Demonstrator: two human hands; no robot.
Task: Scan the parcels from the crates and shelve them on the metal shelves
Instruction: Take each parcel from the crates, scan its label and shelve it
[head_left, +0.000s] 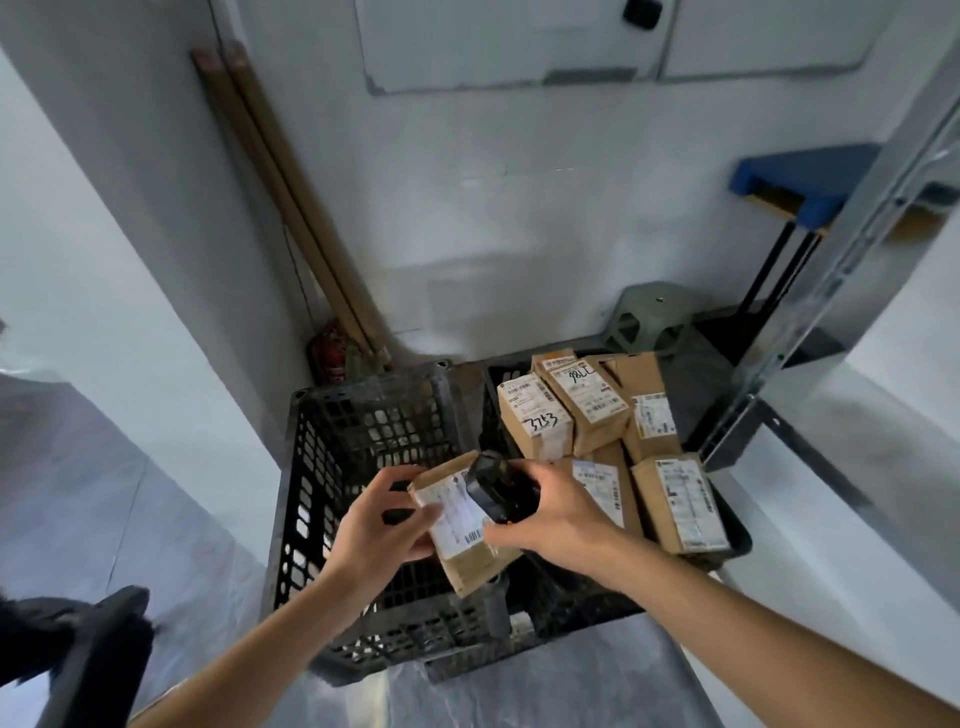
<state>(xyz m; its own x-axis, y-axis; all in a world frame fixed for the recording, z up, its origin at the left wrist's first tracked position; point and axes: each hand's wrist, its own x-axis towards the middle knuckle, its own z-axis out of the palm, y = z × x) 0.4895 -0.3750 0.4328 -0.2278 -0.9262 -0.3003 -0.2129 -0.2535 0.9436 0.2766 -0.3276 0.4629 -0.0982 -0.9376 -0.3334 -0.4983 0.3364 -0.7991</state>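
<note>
Cardboard parcel (460, 525) gripped by left hand (382, 525); right hand (545, 512) clasps scanner (496, 486).

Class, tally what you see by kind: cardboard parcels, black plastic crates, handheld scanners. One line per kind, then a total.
Cardboard parcels: 7, one held in the left hand at, six showing in the right crate, e.g.; more may lie beneath
Black plastic crates: 2, the left crate and the right crate
Handheld scanners: 1, in the right hand at
Total: 10
</note>
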